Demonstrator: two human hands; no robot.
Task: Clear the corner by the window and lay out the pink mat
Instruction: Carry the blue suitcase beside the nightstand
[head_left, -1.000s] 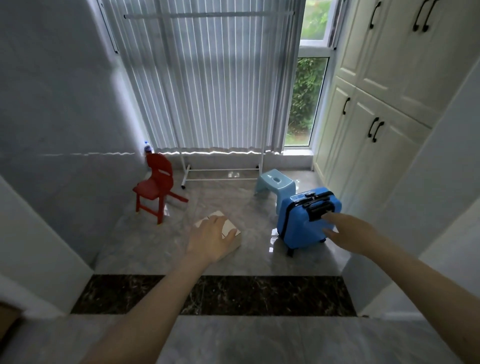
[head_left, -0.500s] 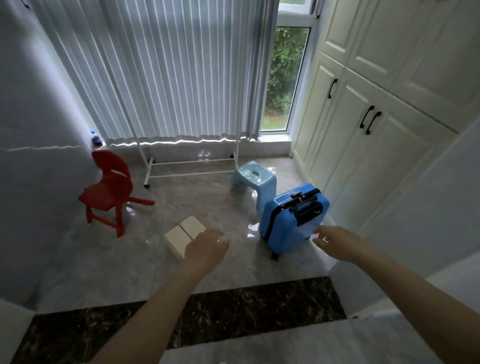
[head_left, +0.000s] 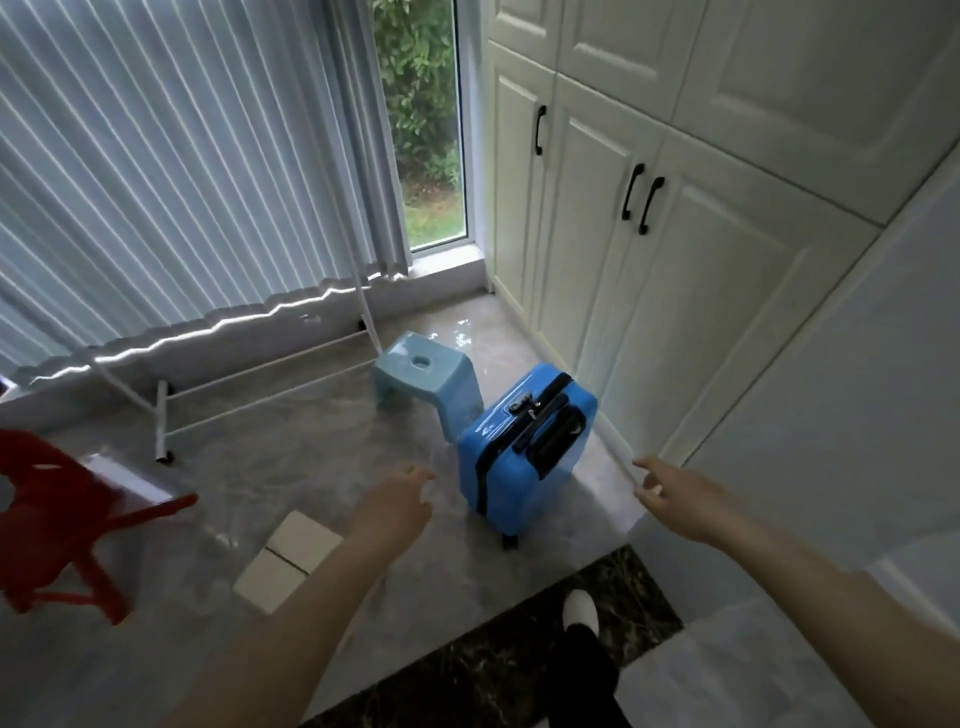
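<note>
Suitcase stands upright between your hands, handle facing up toward you; your left hand is nearer, your right hand farther; both loosely curled, holding nothing; pink mat not visible.

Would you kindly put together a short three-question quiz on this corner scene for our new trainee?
1. True or false: the right hand grips the blue suitcase.
2. What stands directly behind the suitcase, towards the window? A) red chair B) light blue stool C) cardboard box
3. Fill in: the handles on the white cabinet doors are ____ in colour.

Key
1. False: both it and the left hand hold nothing.
2. B, the light blue stool.
3. Black.
</note>
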